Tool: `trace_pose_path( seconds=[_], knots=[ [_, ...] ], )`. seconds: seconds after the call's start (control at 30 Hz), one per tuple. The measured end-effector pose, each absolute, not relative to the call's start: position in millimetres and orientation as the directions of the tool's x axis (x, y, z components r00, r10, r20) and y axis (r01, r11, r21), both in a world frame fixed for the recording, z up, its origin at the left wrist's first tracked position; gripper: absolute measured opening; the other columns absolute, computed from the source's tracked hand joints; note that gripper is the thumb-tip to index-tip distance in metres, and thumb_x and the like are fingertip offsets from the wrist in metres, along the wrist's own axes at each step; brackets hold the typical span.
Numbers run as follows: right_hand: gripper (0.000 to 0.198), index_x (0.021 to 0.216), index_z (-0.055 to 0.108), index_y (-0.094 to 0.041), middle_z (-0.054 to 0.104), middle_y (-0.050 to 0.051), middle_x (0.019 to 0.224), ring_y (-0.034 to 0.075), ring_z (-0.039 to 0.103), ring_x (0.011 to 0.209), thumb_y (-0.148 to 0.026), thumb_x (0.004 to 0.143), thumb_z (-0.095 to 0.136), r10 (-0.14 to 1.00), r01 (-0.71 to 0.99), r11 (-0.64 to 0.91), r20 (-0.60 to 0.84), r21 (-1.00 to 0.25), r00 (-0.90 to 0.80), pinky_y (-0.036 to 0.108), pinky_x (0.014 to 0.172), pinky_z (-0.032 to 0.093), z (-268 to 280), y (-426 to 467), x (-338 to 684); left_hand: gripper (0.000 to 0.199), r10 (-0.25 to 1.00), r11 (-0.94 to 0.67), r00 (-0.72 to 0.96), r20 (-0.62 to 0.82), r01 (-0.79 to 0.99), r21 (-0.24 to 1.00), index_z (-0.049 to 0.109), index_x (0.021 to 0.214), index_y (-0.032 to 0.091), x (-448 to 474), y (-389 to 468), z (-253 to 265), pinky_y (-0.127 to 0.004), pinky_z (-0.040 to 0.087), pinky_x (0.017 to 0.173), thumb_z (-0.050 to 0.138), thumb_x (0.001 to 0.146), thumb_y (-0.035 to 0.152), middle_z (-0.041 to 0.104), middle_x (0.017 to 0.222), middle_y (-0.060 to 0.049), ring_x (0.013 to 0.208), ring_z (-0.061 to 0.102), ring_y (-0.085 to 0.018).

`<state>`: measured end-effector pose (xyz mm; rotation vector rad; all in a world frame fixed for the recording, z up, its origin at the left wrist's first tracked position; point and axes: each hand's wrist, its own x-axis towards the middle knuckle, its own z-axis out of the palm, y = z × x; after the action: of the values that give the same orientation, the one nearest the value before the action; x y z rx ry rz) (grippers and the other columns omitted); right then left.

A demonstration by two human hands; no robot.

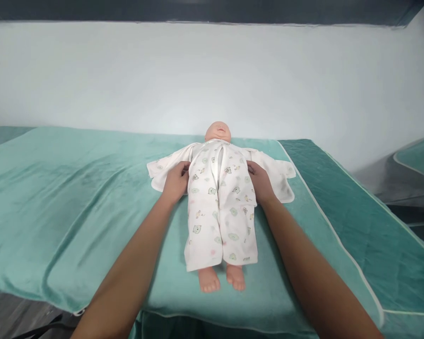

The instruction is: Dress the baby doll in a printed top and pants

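Observation:
A baby doll (pixel 218 130) lies on its back, head at the far end and bare feet (pixel 209 279) toward me. White baby clothes (pixel 229 212) printed with small animals cover it from the neck to the ankles. The sleeves spread out to both sides, and white edging runs down a slit at the chest. My left hand (pixel 177 181) is closed at the left side edge of the clothes, its fingertips partly hidden by the cloth. At the opposite edge, my right hand (pixel 260 182) is closed in the same way, fingers partly tucked behind the fabric.
A light green cover (pixel 92 197) with some creases lies under the doll. Darker green fabric (pixel 371 226) shows to the right. A pale wall (pixel 212 75) rises behind the far edge. Black straps (pixel 45 327) lie low at the left, near the floor.

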<state>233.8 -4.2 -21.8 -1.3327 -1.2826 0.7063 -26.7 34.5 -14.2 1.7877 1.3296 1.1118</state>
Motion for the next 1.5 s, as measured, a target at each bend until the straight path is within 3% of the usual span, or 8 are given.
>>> trace_pose_path(
  seconds=[0.23,0.43,0.67,0.9,1.03,1.23,1.37,1.5],
  knots=[
    [0.029,0.116,0.063,-0.027,0.067,0.008,0.123,0.024,0.062,0.115,-0.034,0.09,0.052,0.82,0.42,0.352,0.492,-0.837,0.294,0.045,0.1,0.05,-6.7,-112.2,200.2,0.027,0.947,-0.313,0.1,0.306,0.507,0.803,0.07,0.096,0.02,-32.0,17.7,-18.9,-0.033,0.048,0.083,0.047,0.083,0.023,0.073,0.099,-0.006,0.093,0.063,-0.022],
    [0.026,0.115,0.061,-0.029,0.07,0.006,0.114,0.027,0.063,0.109,-0.024,0.09,0.055,0.897,0.692,0.418,0.387,-0.588,-0.212,0.049,0.101,0.043,16.3,-208.6,156.2,0.029,0.97,-0.228,0.042,0.239,0.502,0.834,0.068,0.102,0.02,-32.4,-1.3,-18.5,-0.031,0.048,0.069,0.045,0.087,0.028,0.071,0.09,-0.005,0.069,0.06,-0.018],
    [0.003,0.088,0.059,-0.022,0.069,0.009,0.091,0.03,0.059,0.091,-0.024,0.09,0.058,0.957,0.956,0.177,0.269,-0.236,-0.111,0.044,0.079,0.04,22.2,-210.4,124.3,0.029,0.948,-0.289,0.087,0.306,0.637,0.714,0.068,0.101,0.021,-37.3,-7.0,-21.3,-0.033,0.044,0.076,0.044,0.086,0.027,0.073,0.091,-0.007,0.082,0.063,-0.023],
    [0.012,0.086,0.059,-0.022,0.069,0.005,0.084,0.026,0.058,0.085,-0.013,0.087,0.051,0.93,0.936,0.171,0.365,-0.307,-0.05,0.041,0.078,0.036,10.2,-194.0,103.0,0.028,0.934,-0.339,0.136,0.331,0.632,0.697,0.069,0.099,0.022,-42.2,-9.0,-24.9,-0.032,0.043,0.078,0.044,0.086,0.026,0.074,0.1,-0.008,0.092,0.064,-0.025],
    [0.016,0.09,0.06,-0.022,0.065,0.002,0.083,0.021,0.057,0.082,-0.009,0.085,0.051,0.888,0.835,0.337,0.441,-0.434,-0.129,0.036,0.078,0.039,18.3,-207.6,98.5,0.028,0.939,-0.326,0.126,0.321,0.631,0.704,0.069,0.098,0.021,-42.9,-8.6,-24.6,-0.032,0.044,0.078,0.043,0.086,0.025,0.074,0.097,-0.007,0.09,0.064,-0.024],
    [0.017,0.095,0.061,-0.02,0.064,0.004,0.089,0.02,0.058,0.086,-0.007,0.088,0.053,0.815,0.741,0.506,0.526,-0.441,-0.244,0.035,0.077,0.042,22.1,-233.9,114.2,0.027,0.948,-0.299,0.099,0.302,0.599,0.742,0.069,0.094,0.021,-43.4,-6.9,-26.0,-0.03,0.045,0.077,0.043,0.084,0.022,0.074,0.091,-0.004,0.086,0.064,-0.021],
    [0.025,0.112,0.058,-0.023,0.064,0.006,0.108,0.02,0.058,0.102,-0.009,0.093,0.051,0.834,0.687,0.465,0.536,-0.558,-0.13,0.035,0.087,0.047,1.3,-244.1,137.6,0.026,0.951,-0.294,0.085,0.297,0.552,0.781,0.068,0.092,0.022,-43.8,-4.3,-29.8,-0.03,0.046,0.075,0.044,0.083,0.022,0.073,0.087,-0.003,0.084,0.064,-0.021],
    [0.035,0.123,0.054,-0.02,0.059,0.012,0.12,0.027,0.053,0.112,-0.009,0.09,0.053,0.85,0.806,0.215,0.512,-0.551,0.123,0.043,0.092,0.047,-31.3,-242.4,156.0,0.024,0.947,-0.308,0.088,0.31,0.525,0.793,0.067,0.091,0.022,-43.9,-2.6,-32.6,-0.031,0.047,0.076,0.045,0.082,0.023,0.073,0.086,-0.002,0.083,0.064,-0.02]
  ],
)
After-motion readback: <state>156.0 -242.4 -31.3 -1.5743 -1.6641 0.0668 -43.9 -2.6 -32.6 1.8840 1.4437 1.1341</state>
